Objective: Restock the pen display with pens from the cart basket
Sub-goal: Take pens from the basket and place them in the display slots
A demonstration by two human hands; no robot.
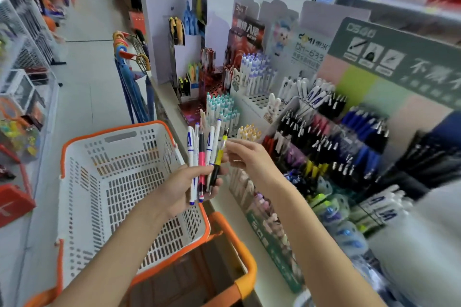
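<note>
Pens (201,157), white, pink and one yellow-and-black pen (220,157), stand fanned in our left hand (189,187), whose fingers wrap round their lower ends. We hold them above the right rim of the white cart basket (112,132), just off the front edge of the bench (164,97). Our right hand (247,159) pinches the yellow-and-black pen near its top. Beyond, the pen display (324,147) covers the bench in tiered rows.
</note>
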